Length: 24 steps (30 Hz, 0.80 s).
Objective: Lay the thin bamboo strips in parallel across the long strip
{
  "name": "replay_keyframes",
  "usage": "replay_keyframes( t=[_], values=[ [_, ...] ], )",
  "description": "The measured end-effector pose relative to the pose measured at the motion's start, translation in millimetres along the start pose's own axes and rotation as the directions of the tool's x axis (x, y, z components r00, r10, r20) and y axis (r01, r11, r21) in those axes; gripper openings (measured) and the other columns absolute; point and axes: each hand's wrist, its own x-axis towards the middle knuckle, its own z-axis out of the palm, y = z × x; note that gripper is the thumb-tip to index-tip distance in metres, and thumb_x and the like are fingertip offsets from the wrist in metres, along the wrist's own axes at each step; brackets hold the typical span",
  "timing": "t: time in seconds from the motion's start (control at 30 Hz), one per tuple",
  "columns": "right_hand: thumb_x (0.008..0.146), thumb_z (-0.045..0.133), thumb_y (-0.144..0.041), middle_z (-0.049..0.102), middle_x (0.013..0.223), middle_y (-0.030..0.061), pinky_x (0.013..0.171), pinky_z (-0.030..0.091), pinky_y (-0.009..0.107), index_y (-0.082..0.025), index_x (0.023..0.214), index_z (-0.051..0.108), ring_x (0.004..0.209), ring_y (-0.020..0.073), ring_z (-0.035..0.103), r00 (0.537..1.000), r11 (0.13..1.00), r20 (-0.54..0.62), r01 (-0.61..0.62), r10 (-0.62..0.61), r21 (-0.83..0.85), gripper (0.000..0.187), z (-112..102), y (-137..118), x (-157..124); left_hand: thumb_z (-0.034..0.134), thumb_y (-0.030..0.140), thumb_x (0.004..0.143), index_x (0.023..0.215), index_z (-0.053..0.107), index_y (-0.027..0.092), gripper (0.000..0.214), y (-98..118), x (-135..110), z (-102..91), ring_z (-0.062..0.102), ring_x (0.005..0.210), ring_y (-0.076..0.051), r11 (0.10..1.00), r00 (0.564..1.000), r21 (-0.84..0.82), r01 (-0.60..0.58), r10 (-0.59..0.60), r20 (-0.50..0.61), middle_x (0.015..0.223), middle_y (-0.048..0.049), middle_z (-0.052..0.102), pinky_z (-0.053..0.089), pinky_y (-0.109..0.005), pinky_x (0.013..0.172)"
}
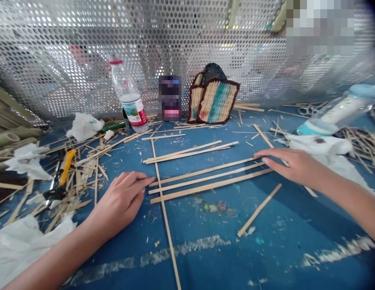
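Three pale bamboo strips (205, 184) lie side by side across a long thin strip (167, 225) that runs toward me on the blue table. My left hand (123, 197) is at the left end of the farthest of the three, the upper bamboo strip (205, 170), fingers bent and closed with the index fingertip on it. The same strip's right end sits between the thumb and index finger of my right hand (284, 163). Beyond them, two more strips (190, 152) rest close together, their left ends over the crossing strip. A short strip (259, 210) lies alone nearer me.
A plastic bottle (133, 108), a phone (169, 98) and a small woven bag (217, 100) stand before a perforated metal screen (175, 44). A yellow-handled cutter (66, 167) lies among scraps and tissues at left. At right are a clear cup (332, 112), tissue (323, 145) and scissors (307, 110).
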Motion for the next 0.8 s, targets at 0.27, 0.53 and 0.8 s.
replay_keyframes(
  t=[0.27,0.53,0.8],
  values=[
    [0.098,0.041,-0.039,0.072,0.118,0.0075,0.099,0.050,0.050,-0.026,0.114,0.070,0.113,0.0292,0.065,0.981,0.988,-0.116,0.155,-0.154,-0.002,0.036,14.6,-17.5,42.0,0.040,0.047,0.098,0.134,0.052,0.019,0.047,-16.5,17.9,1.5,0.061,0.105,-0.027,0.975,0.975,0.011,0.223,-0.223,-0.020,0.111,-0.0079,0.066,0.047,-0.043,0.096],
    [0.098,0.043,-0.041,0.066,0.112,0.0109,0.089,0.052,0.050,-0.024,0.111,0.068,0.106,0.0306,0.064,0.980,0.977,0.025,0.200,-0.199,-0.068,0.033,18.3,-31.1,79.9,0.037,0.047,0.097,0.114,0.058,0.019,0.039,-19.8,43.1,7.4,0.065,0.097,-0.028,0.974,0.976,0.061,0.219,-0.218,-0.020,0.100,-0.0088,0.067,0.051,-0.040,0.086],
    [0.100,0.040,-0.037,0.067,0.111,0.0096,0.092,0.052,0.051,-0.025,0.105,0.066,0.106,0.0283,0.064,0.975,0.976,-0.022,0.220,-0.220,-0.010,0.029,22.3,-26.6,72.9,0.035,0.048,0.097,0.098,0.057,0.023,0.033,-18.4,43.9,8.5,0.065,0.092,-0.027,0.970,0.973,0.072,0.232,-0.231,-0.029,0.093,-0.0067,0.067,0.050,-0.038,0.080]
  ],
)
